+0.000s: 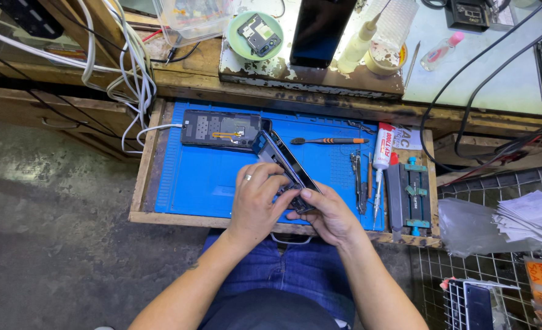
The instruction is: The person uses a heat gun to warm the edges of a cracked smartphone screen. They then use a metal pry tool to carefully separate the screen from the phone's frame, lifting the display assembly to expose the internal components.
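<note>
From the head view, both hands work over a blue mat (197, 177) that lies in an open wooden drawer (138, 183). The left hand (256, 198), with a ring on one finger, curls its fingers around the near end of a dark phone frame (283, 168). The right hand (326, 214) supports the same end from below, and its thumb presses on the edge. So both hands are closed on the frame, which is tilted up on its side above the middle of the mat.

Behind it, near the back of the drawer, an opened phone (221, 129) lies flat with its inner parts showing, and a white cable (155, 128) goes to its left end. It seems the phone is already taken apart, and the frame is separate from it. Putting it together again is not yet done, as far as I can judge.

On the right side of the mat lie a screwdriver (329, 141), tweezers (356, 180), a glue tube (383, 146) and a small clamp (414, 195). On the bench above, a green dish (237, 27) holds another phone part.
</note>
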